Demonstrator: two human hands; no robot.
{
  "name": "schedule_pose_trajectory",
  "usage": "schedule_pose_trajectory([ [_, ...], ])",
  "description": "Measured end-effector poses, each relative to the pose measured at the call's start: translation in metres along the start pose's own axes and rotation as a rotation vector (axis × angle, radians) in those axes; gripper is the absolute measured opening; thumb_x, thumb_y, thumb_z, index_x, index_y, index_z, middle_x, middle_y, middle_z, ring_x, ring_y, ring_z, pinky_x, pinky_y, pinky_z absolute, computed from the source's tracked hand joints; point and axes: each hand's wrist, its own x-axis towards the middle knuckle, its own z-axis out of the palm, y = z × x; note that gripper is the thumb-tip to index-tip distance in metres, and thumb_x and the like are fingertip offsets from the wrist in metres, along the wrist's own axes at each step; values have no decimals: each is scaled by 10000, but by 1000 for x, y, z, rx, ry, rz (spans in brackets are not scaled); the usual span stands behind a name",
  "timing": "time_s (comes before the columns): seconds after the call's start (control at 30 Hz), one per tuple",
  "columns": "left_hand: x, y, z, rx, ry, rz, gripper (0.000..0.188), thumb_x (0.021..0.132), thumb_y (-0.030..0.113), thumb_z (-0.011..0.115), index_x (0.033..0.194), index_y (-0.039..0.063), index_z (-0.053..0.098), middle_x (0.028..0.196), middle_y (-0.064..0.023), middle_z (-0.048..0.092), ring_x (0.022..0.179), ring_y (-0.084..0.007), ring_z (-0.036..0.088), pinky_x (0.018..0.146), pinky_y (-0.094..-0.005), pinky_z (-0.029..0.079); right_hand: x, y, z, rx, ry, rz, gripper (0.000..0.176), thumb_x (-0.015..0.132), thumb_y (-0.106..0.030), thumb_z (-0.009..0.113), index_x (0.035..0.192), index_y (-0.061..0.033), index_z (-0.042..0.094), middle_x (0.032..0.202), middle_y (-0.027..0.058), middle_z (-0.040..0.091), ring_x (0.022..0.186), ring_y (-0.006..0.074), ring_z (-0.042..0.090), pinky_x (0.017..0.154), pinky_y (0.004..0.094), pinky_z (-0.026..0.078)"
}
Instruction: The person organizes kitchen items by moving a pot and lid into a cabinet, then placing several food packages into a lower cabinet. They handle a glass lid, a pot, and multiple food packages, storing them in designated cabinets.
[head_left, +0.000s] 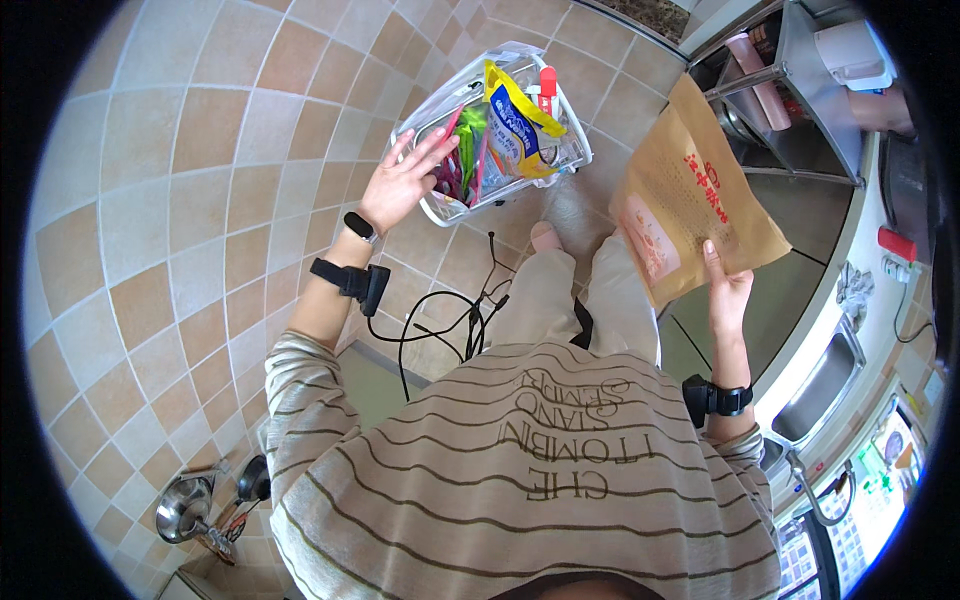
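Note:
My right hand (729, 294) grips the lower edge of a large brown kraft paper bag (694, 187) with red and pink print, thumb on its front. My left hand (409, 176) has its fingers spread at the left rim of a white plastic basket (442, 217), holding nothing that I can see. In the basket stand a yellow and blue plastic packet (521, 127), a bright green packet (469, 142), clear and pink bags, and a red-capped white item (547, 86). Its deeper contents are hidden.
Black cables (472, 319) hang by my legs. On the right are a metal shelf rack (817, 97) with a pink bottle (761, 82), and a counter with a steel sink (817, 390) and faucet (814, 495). A tiled wall (217, 202) rises at left, with pans lower down.

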Motion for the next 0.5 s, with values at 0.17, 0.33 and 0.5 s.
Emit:
schedule_pose_trajectory([
  [0.17, -6, -2, -9, -17, 122, -81, 32, 662, 143, 609, 644, 116, 612, 1407, 7, 376, 1342, -182, 264, 1104, -448, 163, 5, -7, 7, 32, 20, -17, 244, 858, -139, 636, 1020, 42, 607, 1006, 60, 624, 925, 110, 538, 849, 251, 417],
  [0.33, 0, -3, 11, 8, 144, -151, 35, 674, 131, 610, 662, 101, 624, 1376, -23, 411, 1317, -193, 303, 1097, -465, 176, 1, -6, 5, 78, 90, -10, 245, 859, -134, 635, 1022, 46, 604, 1031, 66, 620, 934, 114, 540, 860, 254, 414],
  [0.5, 32, 18, 19, -125, 1, -236, 201, 701, 95, 584, 889, 41, 629, 1315, -98, 444, 1282, -248, 343, 1068, -492, 222, -3, 1, 0, 156, 137, 5, 244, 859, -124, 633, 1043, 33, 595, 1043, 54, 610, 951, 108, 531, 871, 259, 408],
])
